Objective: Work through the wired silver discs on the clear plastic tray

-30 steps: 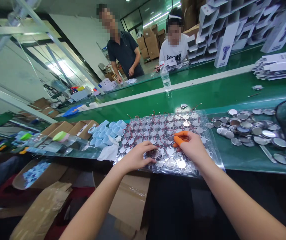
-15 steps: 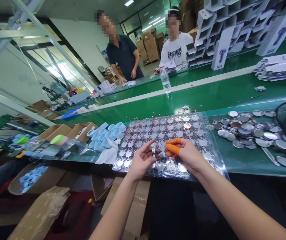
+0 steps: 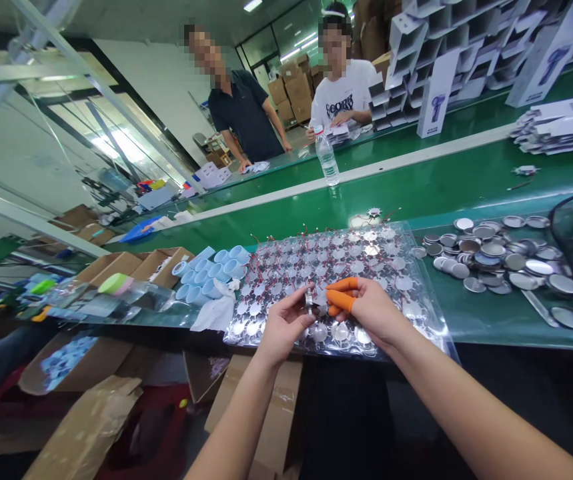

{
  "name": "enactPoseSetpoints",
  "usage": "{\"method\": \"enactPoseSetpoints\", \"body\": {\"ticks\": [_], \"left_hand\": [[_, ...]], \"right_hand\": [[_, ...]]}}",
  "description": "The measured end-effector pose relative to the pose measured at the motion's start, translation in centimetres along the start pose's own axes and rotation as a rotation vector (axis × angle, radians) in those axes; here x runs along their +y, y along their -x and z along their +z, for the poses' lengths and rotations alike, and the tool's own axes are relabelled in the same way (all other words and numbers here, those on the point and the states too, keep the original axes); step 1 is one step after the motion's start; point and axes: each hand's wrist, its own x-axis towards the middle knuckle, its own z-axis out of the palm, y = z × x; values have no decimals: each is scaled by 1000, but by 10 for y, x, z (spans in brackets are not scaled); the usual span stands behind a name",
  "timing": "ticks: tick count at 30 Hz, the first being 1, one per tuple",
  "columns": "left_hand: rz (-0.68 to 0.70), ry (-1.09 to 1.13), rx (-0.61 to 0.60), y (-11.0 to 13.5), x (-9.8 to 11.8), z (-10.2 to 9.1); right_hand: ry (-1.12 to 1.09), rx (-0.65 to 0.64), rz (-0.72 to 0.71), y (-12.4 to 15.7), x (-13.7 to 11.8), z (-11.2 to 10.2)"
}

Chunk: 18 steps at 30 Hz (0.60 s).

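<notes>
My left hand (image 3: pixel 282 323) pinches a small round metal disc (image 3: pixel 310 299) just above a clear plastic sheet (image 3: pixel 419 283) covered with several star-shaped LED boards with red wires. My right hand (image 3: pixel 369 308), wearing orange finger cots (image 3: pixel 340 293) on thumb and forefinger, pinches a small star-shaped board (image 3: pixel 322 297) right beside that disc. Both hands meet over the near middle of the sheet.
A pile of shiny metal discs (image 3: pixel 496 257) lies to the right. Light blue plastic rings (image 3: pixel 209 270) and cardboard boxes (image 3: pixel 131 263) sit left. A water bottle (image 3: pixel 326 157) stands on the green belt (image 3: pixel 416 190). Two people work at the far side. White cartons (image 3: pixel 556 123) are stacked back right.
Both hands lifted off the sheet. The left picked up a metal disc, the right a small board, and they have come together.
</notes>
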Motion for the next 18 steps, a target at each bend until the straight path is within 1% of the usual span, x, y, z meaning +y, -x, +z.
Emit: {"method": "enactPoseSetpoints", "body": {"ticks": [6, 12, 15, 18], "left_hand": [[-6, -42, 19, 0, 1, -2], [24, -175, 20, -2, 7, 2], [67, -268, 20, -2, 12, 5], [143, -435, -6, -3, 19, 5]], "right_hand": [[-19, 16, -7, -1, -1, -1], [13, 10, -40, -2, 2, -2], [68, 19, -60, -1, 1, -2], [136, 38, -82, -1, -1, -3]]}}
